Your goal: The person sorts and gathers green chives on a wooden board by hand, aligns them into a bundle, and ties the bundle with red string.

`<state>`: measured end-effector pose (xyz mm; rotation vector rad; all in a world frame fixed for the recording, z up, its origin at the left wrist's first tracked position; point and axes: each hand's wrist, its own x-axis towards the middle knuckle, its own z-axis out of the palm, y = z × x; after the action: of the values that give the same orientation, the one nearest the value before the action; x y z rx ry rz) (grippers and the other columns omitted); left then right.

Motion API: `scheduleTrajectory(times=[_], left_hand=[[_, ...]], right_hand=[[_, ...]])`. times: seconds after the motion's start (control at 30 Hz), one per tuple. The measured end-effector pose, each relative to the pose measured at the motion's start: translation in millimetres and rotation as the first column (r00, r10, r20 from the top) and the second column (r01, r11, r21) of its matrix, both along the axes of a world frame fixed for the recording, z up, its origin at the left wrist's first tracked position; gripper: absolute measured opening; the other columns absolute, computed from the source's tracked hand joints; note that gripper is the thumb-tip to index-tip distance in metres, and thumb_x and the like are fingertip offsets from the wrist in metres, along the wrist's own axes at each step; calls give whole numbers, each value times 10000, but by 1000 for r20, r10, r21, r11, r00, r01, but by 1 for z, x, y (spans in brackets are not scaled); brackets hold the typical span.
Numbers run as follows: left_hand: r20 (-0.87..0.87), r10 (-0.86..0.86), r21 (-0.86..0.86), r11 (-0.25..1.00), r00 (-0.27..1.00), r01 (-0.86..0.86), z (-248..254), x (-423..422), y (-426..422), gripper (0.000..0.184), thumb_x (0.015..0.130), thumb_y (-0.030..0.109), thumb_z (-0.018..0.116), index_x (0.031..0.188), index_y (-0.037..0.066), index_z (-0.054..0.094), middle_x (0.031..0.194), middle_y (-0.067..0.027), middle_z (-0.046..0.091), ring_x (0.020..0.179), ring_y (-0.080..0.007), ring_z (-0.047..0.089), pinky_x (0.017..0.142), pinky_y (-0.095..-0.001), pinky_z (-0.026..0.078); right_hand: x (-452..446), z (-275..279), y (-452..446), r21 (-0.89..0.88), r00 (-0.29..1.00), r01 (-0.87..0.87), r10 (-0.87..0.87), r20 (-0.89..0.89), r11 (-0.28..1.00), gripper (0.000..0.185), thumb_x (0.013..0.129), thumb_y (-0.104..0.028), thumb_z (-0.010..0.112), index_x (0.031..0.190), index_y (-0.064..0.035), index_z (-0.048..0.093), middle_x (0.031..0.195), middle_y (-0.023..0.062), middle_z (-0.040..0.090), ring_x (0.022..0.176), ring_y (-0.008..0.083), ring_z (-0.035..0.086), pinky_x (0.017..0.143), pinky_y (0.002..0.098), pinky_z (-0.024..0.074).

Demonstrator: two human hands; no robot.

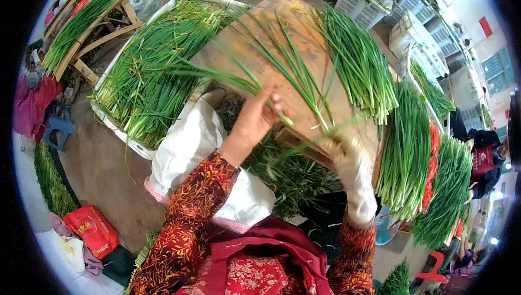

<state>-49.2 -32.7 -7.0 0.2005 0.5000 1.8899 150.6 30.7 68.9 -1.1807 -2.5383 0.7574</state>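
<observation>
My bare left hand [254, 122] is closed around a few green chives [247, 84], with their pale ends poking out past my fingers. My right hand [350, 171] wears a whitish glove and is near the front edge of the wooden board [239, 51]. Its fingers are smeared by motion, and a blurred green streak crosses in front of them. Between my hands, several loose chives [296, 72] lie on the board with their stems toward me. A neat bundle of chives [358, 62] rests on the board's right side.
On the left stands a white crate [103, 111] heaped with untidy chives. Sorted chives [404, 154] lie to the right beside a red strip. A white sack [187, 132] hangs by my left forearm. Leaf scraps [298, 175] lie below the board. Grey crates [361, 5] are stacked behind.
</observation>
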Motion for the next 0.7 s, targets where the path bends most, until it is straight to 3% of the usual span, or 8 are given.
scheduleTrajectory(times=[0.07,0.13,0.43,0.53,0.57,0.63,0.67,0.7], left_hand=[[-70,-98,6,995,993,98,-13,16,4,212,869,236,540,978,57,507,733,40,463,629,-64,474,668,-306,513],[-114,-164,-35,986,980,161,-11,28,4,222,864,225,549,991,46,515,771,32,491,622,-61,472,659,-310,517],[-109,-195,-115,977,975,182,-8,44,1,293,856,201,556,1087,33,488,851,7,507,621,-68,477,660,-328,521],[-106,-215,-106,973,971,204,-9,45,-1,312,859,205,551,1101,25,474,853,3,504,626,-68,479,658,-327,520],[-111,-212,-103,974,971,201,-10,45,-1,312,859,205,551,1101,25,474,853,3,504,626,-68,479,658,-327,520],[-114,-226,-88,972,968,216,-7,45,-1,317,864,206,540,1111,21,464,855,1,500,628,-68,477,658,-328,520],[-119,-213,-116,973,970,200,-5,46,-2,316,862,221,547,1094,18,476,857,4,499,635,-65,475,659,-328,520],[-118,-212,-117,973,970,198,0,47,-2,316,862,221,547,1094,18,476,857,4,499,635,-65,475,659,-328,520]], right_hand=[[-25,3,24,121,998,56,-54,-19,991,246,757,-310,629,853,-84,604,779,123,613,720,285,599,637,379,460],[-38,-28,53,228,973,-58,4,232,972,264,742,-326,636,818,-74,612,761,127,610,725,287,599,624,368,459],[-53,-40,50,249,972,172,-205,116,953,269,739,-327,634,803,-68,611,805,126,619,759,297,599,667,379,457],[-54,-45,54,18,984,176,-176,-21,984,272,747,-305,629,845,-52,618,802,132,622,732,272,607,647,348,458],[-54,-42,54,20,984,174,-173,-27,985,272,747,-305,629,845,-52,618,802,132,622,732,272,607,647,348,458],[-51,-38,54,-264,959,188,-235,-159,946,267,757,-284,628,855,-35,617,744,110,619,676,205,597,608,313,446],[-48,-36,52,-342,929,151,-251,-271,928,210,780,-219,622,863,-26,607,684,79,604,626,139,560,570,272,431],[-46,-34,46,-343,930,149,-250,-270,927,210,780,-219,622,863,-26,607,684,79,604,626,139,560,570,272,431]])
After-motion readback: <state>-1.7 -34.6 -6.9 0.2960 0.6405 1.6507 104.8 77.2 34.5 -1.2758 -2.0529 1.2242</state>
